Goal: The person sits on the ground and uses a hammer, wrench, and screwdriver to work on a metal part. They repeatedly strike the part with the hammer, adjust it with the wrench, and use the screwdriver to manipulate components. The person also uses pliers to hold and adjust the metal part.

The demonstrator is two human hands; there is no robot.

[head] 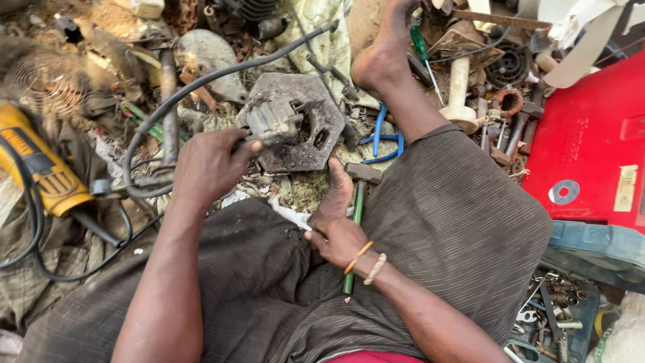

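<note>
I sit on the ground among scrap. My left hand [209, 163] grips a small grey metal part [272, 121] that rests on a rusty, flat, hexagon-like metal plate [316, 131]. My right hand [336, 225] is closed around the green handle of a hammer [358, 195]. The hammer's head [363, 173] lies low next to the plate's near edge. My right leg stretches forward, with its foot [383, 57] beyond the plate. A thick black cable [201, 84] arcs from the left over the plate's far side.
A yellow angle grinder [37, 165] lies at the left with its black cord. A red panel [591, 144] stands at the right, above a blue tray of small tools [557, 316]. A green-handled screwdriver [423, 54], blue pliers [383, 138] and rusty parts crowd the ground ahead.
</note>
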